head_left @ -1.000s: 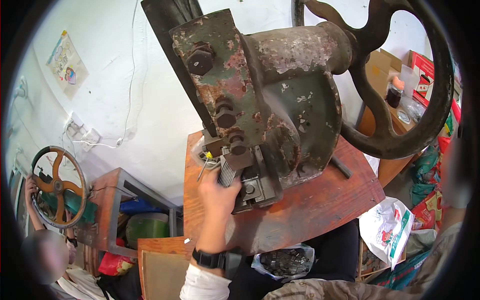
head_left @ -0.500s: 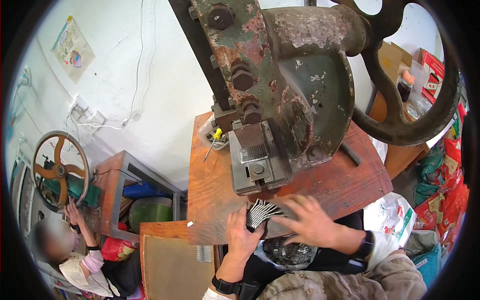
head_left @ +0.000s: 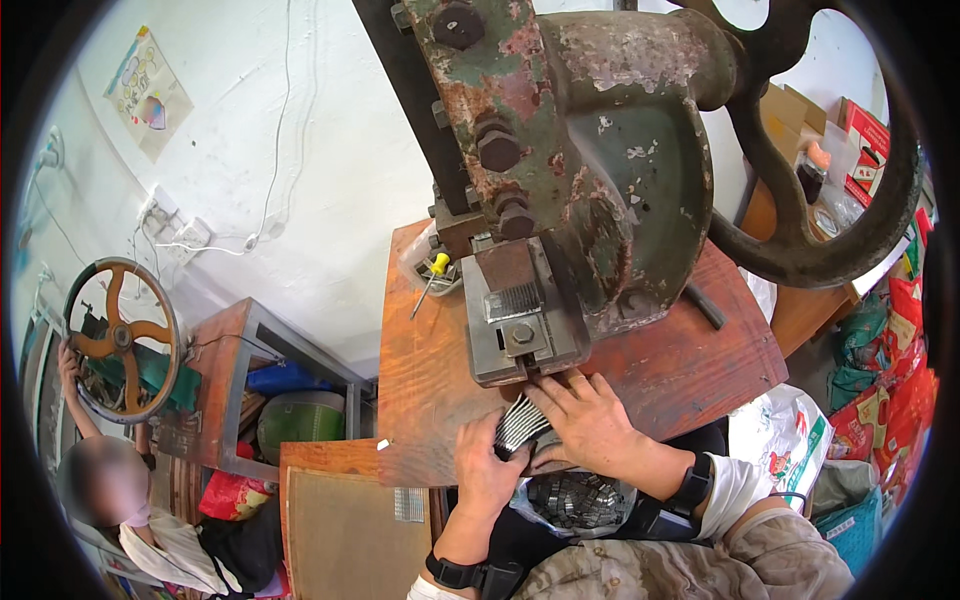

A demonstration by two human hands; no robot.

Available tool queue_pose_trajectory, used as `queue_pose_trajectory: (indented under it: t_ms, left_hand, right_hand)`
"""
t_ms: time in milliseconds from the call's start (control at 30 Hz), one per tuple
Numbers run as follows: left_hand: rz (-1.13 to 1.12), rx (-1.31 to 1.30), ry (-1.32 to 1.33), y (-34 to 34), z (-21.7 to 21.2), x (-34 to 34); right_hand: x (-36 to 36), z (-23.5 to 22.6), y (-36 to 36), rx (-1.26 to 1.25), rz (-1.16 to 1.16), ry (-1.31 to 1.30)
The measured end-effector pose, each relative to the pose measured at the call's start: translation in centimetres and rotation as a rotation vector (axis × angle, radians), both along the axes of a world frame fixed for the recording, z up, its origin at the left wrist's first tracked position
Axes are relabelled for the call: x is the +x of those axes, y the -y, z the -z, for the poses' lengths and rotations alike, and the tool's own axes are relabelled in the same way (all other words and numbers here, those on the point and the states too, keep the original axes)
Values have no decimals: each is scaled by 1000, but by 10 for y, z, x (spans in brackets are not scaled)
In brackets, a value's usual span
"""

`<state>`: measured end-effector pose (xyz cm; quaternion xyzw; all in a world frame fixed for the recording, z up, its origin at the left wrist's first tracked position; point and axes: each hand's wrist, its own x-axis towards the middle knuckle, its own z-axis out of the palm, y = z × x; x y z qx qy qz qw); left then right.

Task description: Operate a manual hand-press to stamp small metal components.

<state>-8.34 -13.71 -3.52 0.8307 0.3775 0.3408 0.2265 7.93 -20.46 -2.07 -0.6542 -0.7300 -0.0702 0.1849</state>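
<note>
A stack of thin shiny metal strips stands on the front edge of the wooden bench, between my two hands. My left hand is closed around its left side, thumb at the near end. My right hand presses against the right side with its fingers together, thumb near the lower end. Just beyond the fingertips is the metal die of a worn green hand press. Below my hands, in my lap, a plastic-lined container holds many small metal pieces.
A yellow-handled screwdriver leans at a clear tub left of the die. The press's large handwheel curves over the right side. At far left, another person reaches to a wheel. White bags lie at right.
My right hand has moved left and closed onto the strips, which look more even now. The other person's hand has shifted to the left rim of their wheel.
</note>
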Motion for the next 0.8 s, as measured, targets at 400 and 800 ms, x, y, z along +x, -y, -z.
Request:
queue_pose_trajectory:
  t_ms: [400,800]
  left_hand:
    - [49,-16,-115,0,-13,5]
    - [-142,149,-40,8,-5,30]
  right_hand:
    - [47,18,32,-23,44,-250]
    - [51,19,34,96,15,-487]
